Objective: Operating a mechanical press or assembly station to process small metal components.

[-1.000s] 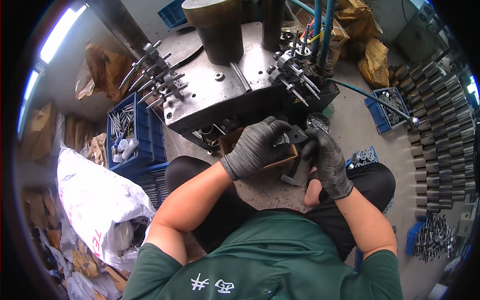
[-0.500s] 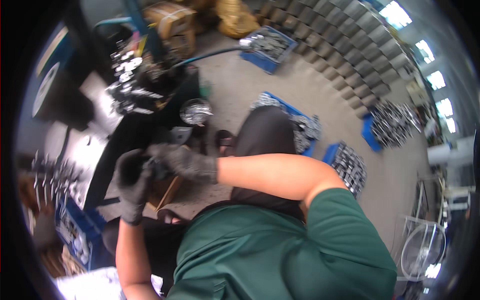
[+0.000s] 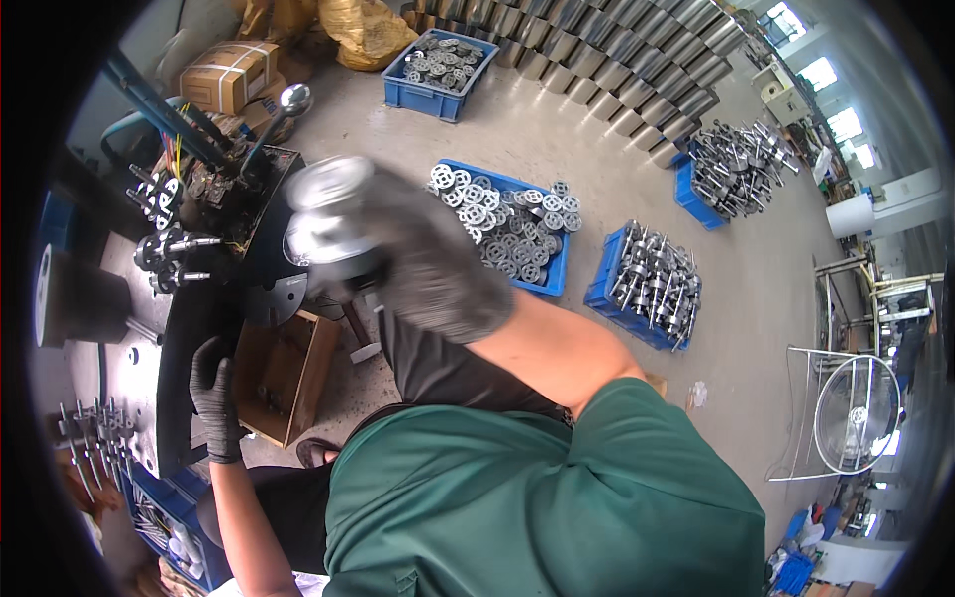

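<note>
My right hand (image 3: 428, 261), in a dark grey glove, is raised ahead of my lap. It grips a shiny round metal part (image 3: 331, 187) with a disc-like top, blurred by motion; the glove hides part of it. My left hand (image 3: 215, 398), gloved alike, is at the near edge of the metal worktable (image 3: 139, 398), fingers stretched, thumb apart, nothing visible in it. Left of the metal part, several shafts with dark round bodies (image 3: 174, 257) lie on the machine table. Beyond my right hand, a blue bin (image 3: 552, 284) holds many spoked metal discs (image 3: 517, 239).
An open wooden box (image 3: 316, 368) stands below the table edge. A lever with a shiny ball knob (image 3: 295, 99) rises from the machine. Blue crates of shafts (image 3: 657, 284) and discs (image 3: 438, 65) sit on the floor. Stacked metal cylinders (image 3: 597, 60) line the back.
My hands, close together before, are now apart. The right has moved forward with the metal part; the left has dropped back to the table edge. The whole view has shifted.
</note>
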{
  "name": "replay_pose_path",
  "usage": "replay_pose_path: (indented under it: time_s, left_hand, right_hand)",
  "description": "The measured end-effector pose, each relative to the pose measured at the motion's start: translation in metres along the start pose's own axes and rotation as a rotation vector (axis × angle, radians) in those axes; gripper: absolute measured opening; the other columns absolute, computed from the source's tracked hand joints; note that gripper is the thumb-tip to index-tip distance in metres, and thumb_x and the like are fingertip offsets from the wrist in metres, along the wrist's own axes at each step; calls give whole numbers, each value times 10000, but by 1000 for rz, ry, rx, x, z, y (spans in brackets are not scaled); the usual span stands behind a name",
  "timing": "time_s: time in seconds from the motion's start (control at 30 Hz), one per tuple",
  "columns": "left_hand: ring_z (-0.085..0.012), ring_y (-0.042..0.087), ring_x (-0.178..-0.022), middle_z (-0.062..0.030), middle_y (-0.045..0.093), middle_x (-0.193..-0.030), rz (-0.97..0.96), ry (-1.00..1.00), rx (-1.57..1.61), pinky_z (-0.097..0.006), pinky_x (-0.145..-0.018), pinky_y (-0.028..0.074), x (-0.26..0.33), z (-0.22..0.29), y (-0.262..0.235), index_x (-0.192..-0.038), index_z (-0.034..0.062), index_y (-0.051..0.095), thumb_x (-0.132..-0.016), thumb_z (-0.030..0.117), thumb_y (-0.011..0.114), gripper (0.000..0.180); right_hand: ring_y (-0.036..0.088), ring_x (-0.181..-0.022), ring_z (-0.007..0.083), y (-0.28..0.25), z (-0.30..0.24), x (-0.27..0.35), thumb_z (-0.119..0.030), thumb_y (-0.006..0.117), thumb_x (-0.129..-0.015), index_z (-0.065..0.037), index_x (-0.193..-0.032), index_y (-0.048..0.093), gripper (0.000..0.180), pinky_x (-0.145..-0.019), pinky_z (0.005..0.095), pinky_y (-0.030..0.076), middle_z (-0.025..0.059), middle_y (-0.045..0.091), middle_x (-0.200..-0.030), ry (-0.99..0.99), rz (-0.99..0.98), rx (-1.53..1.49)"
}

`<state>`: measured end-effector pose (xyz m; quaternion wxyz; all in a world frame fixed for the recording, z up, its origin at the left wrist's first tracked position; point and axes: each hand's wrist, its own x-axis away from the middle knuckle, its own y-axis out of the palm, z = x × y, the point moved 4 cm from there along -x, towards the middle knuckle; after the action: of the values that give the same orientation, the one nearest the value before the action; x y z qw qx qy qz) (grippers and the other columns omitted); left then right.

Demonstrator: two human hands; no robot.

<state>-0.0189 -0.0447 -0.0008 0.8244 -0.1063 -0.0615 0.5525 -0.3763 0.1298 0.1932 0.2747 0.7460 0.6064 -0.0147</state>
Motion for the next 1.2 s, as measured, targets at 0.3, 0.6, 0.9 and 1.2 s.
replay_pose_path:
  time_s: [0.3,0.6,0.9,1.2]
  left_hand:
    - [-203,646,-1178,-106,679,-1229,-240,139,-310,-332,-1074,491,13,-20,23,-1327,-8,621,-960,-54,623,370]
    - [-221,678,-1083,-123,673,-1144,-446,24,-424,-336,-967,539,33,-6,49,-1254,-13,641,-927,-59,609,333]
    - [-272,704,-995,-152,676,-1080,-493,86,-611,-357,-897,570,33,-12,51,-1200,-1,667,-839,-95,618,377]
    - [-255,700,-946,-140,682,-1057,-421,-58,-573,-350,-870,570,37,-59,28,-1162,8,676,-867,-51,677,300]
  right_hand:
    - [651,-803,239,-237,16,147,-431,559,-1014,-48,-1130,633,407,-705,422,574,101,661,-982,239,824,-81]
    - [623,-660,117,-383,53,371,-321,657,-974,-60,-1066,710,282,-570,289,492,-7,670,-778,837,1157,537]
    - [660,-1084,306,-394,-7,318,-340,705,-825,-132,-1109,739,354,-1062,494,405,120,750,-1047,734,-41,2146]
    - [641,-1147,289,-380,61,300,-422,673,-869,-143,-1129,735,386,-1116,558,372,107,747,-1048,878,-790,2079]
